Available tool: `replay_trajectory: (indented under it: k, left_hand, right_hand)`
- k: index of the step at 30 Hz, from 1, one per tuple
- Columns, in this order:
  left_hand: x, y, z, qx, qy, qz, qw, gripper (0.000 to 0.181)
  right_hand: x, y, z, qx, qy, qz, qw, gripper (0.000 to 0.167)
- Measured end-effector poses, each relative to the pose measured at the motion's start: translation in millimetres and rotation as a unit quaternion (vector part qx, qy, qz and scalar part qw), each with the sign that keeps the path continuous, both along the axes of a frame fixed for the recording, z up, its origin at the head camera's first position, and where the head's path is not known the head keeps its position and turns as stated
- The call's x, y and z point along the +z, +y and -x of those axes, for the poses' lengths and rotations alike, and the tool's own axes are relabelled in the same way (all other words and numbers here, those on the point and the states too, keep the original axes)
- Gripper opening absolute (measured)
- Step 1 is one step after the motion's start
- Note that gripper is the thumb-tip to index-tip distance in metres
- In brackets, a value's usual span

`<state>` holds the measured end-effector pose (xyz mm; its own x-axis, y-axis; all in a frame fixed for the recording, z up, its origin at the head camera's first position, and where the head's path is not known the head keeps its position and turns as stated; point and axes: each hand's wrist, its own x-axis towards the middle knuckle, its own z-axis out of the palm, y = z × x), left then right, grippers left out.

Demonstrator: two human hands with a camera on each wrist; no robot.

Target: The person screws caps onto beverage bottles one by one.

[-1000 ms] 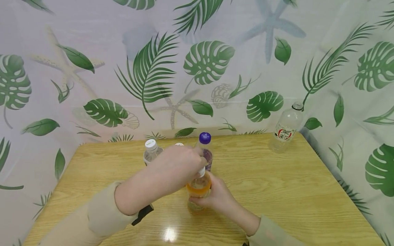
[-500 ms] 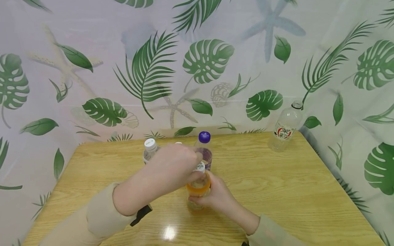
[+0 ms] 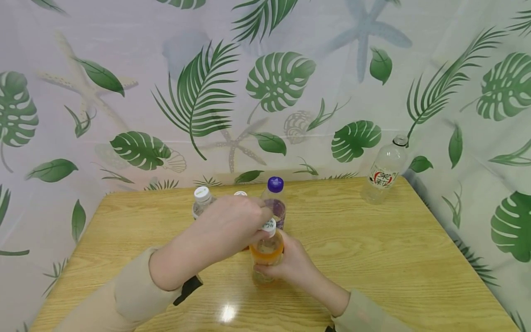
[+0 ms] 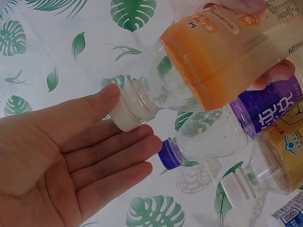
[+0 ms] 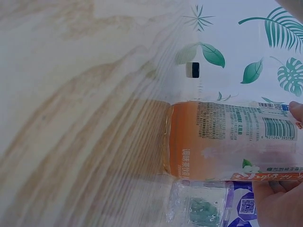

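Observation:
My left hand (image 3: 232, 219) pinches the white cap (image 4: 125, 116) of a clear plastic bottle between thumb and index finger, and its other fingers are extended. The cap sits at the bottle's neck. Around the body of this bottle (image 5: 227, 139), which has an orange-edged label, my right hand (image 3: 296, 263) is wrapped. It stands upright on the table in the head view. Just behind it is a bottle with a purple cap (image 3: 275, 184) and a purple label. My left hand and forearm partly hide two other white-capped bottles, one of them with a yellow label (image 4: 286, 146).
The wooden table (image 3: 373, 258) carries all the bottles. A clear capless bottle (image 3: 383, 173) stands at the back right corner. To the left is a white-capped bottle (image 3: 203, 199). A leaf-patterned sheet (image 3: 290, 92) hangs behind the table.
My left hand has turned at the cap and shifted slightly left, and the cap's top has come into view. My right hand keeps its grip on the bottle in nearly the same place.

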<state>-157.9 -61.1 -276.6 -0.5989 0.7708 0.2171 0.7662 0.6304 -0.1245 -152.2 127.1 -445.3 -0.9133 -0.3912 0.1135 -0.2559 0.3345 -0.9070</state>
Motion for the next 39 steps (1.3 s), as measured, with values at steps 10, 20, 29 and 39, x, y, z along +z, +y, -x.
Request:
replay_trajectory:
  k: [10, 20, 29, 39]
  left_hand:
    - [2.0, 0.1, 2.4, 0.006, -0.067, -0.004, 0.9977, 0.017]
    - [2.2, -2.3, 3.7, 0.003, -0.042, -0.029, 0.9987, 0.03]
    - [-0.6, -3.1, 4.0, -0.01, -0.031, -0.037, 0.9988, 0.03]
    - [0.6, -1.0, 4.3, -0.018, -0.07, -0.036, 0.9967, 0.017]
  right_hand:
    - [-1.5, -0.6, -0.1, 0.0, 0.007, 0.0, 1.0, 0.073]
    - [-2.2, -0.3, 0.1, 0.004, 0.011, 0.005, 0.9999, 0.073]
    - [-1.9, -1.2, 0.4, 0.006, 0.014, 0.012, 0.9998, 0.073]
    - [-3.7, -0.3, 0.0, 0.008, 0.021, 0.013, 0.9997, 0.072]
